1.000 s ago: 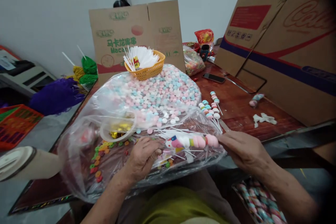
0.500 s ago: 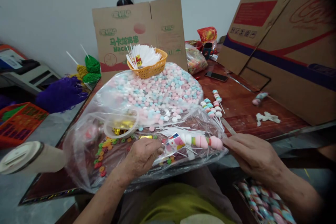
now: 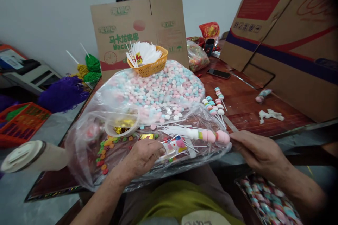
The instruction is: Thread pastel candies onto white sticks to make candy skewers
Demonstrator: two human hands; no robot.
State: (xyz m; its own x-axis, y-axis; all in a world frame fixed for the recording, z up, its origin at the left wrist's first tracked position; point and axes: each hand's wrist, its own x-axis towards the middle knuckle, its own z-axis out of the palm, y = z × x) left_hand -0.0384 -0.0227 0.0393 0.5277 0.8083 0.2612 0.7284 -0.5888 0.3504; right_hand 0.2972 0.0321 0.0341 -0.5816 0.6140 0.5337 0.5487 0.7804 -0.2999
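Note:
My left hand [image 3: 145,153] is closed, pinching the edge of a small clear printed wrapper [image 3: 175,145] with dots and a pink and yellow pattern. My right hand [image 3: 255,149] grips a candy skewer [image 3: 210,136] by its end, thumb and finger pressed together; the stick itself is mostly hidden. White, green and pink pieces are threaded on it, its white tip lying just above and right of the wrapper. Beneath both is a clear plastic sheet [image 3: 148,179], with loose white sticks [image 3: 171,129] and fruit-coloured candy rings [image 3: 101,154] on or under it.
Pastel candies [image 3: 158,91] are heaped behind, with an orange basket [image 3: 155,67] of white sticks on top. Finished-looking skewers [image 3: 219,102], a phone [image 3: 218,74] and cardboard boxes [image 3: 169,10] stand or lie farther back. A lidded cup [image 3: 50,156] is at left; a box of wrapped skewers [image 3: 269,200] sits lower right.
The candy skewer has shifted right with my right hand, so its white tip has drawn away from the wrapper. My left hand has hardly moved. The view has tilted slightly.

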